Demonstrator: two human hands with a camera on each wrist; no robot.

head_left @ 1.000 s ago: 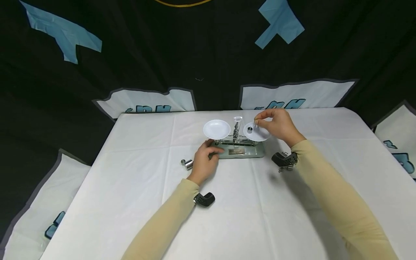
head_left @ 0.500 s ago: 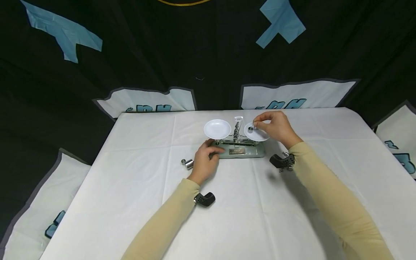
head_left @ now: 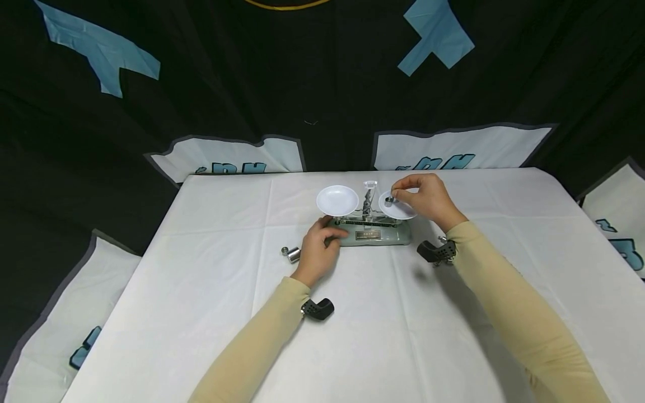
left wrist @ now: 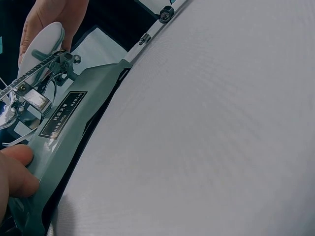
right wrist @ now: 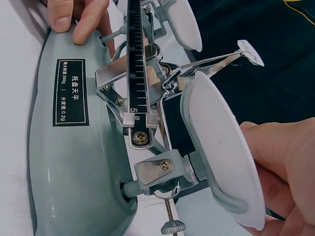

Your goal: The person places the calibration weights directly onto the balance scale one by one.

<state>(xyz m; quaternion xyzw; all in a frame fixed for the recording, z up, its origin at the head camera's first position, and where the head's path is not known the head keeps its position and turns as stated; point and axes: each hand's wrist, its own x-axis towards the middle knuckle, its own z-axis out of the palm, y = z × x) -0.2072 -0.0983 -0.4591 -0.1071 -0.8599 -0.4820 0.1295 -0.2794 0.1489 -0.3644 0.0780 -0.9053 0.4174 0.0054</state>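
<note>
A pale green balance scale (head_left: 375,238) with two white pans stands on the table. My left hand (head_left: 319,249) grips the left end of its base, thumb and fingertips pressing the painted metal (left wrist: 59,162). Above the right pan (head_left: 403,211) is my right hand (head_left: 428,196), thumb and finger pinched together at a small metal weight; the fingers largely cover what they pinch. A metal weight (head_left: 389,201) shows on that pan, just below the fingertips. The left pan (head_left: 337,200) has nothing visible on it. In the right wrist view, the right pan's underside (right wrist: 226,147) hides the right fingertips.
Two metal weights (head_left: 293,255) lie left of the left hand. Several more weights (head_left: 442,239) are partly hidden behind the right wrist camera (head_left: 434,252). White cloth (head_left: 373,336) covers the table, and a dark curtain (head_left: 322,84) hangs beyond its far edge.
My right hand has moved slightly left and down, bringing its fingertips close to the weight on the right pan. My left hand stays on the base.
</note>
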